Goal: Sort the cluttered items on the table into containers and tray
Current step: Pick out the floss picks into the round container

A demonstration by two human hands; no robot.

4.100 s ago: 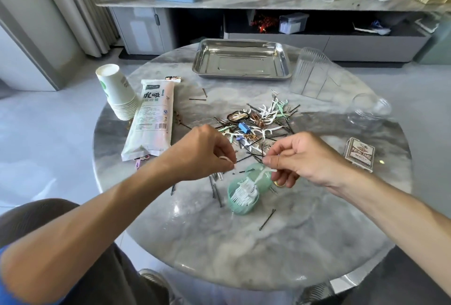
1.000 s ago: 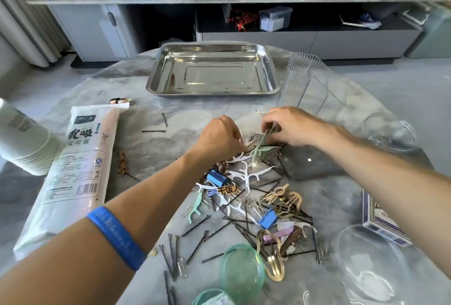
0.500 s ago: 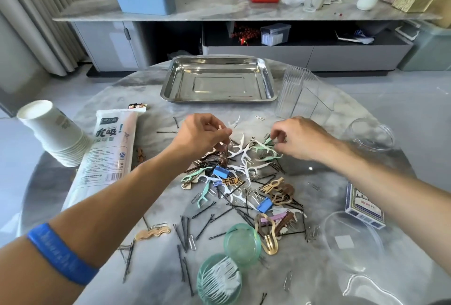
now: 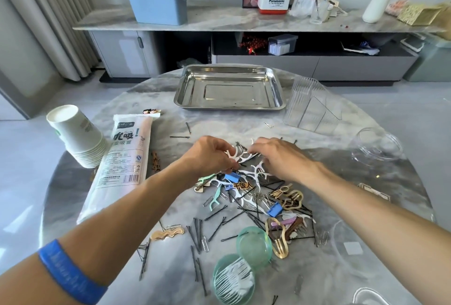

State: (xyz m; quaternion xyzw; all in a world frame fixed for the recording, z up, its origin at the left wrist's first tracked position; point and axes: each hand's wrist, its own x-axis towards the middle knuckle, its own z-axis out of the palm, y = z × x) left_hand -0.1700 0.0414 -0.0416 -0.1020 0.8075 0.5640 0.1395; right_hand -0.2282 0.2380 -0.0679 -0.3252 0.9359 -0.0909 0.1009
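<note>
Left hand point(image 4: 210, 156): my fingers are curling round white plastic floss picks point(image 4: 238, 156) mid-table.
Right hand point(image 4: 275, 156): pinching the same tangle.
Risk: interlocked picks are snagging, scattering black hairpins point(image 4: 217, 212).

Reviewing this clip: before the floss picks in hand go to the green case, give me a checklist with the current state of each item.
1. Left hand grips white floss picks: ok.
2. Right hand has a pick pinched: cannot tell, its fingertips are hidden.
3. Green case open and reachable at the near edge: ok.
4. Case lid off the case, lying beside it: ok.
5. Room left in the case: cannot tell; picks already lie inside.
6. Picks left in the pile free of hairpins and clips: not ok, they lie tangled.
</note>
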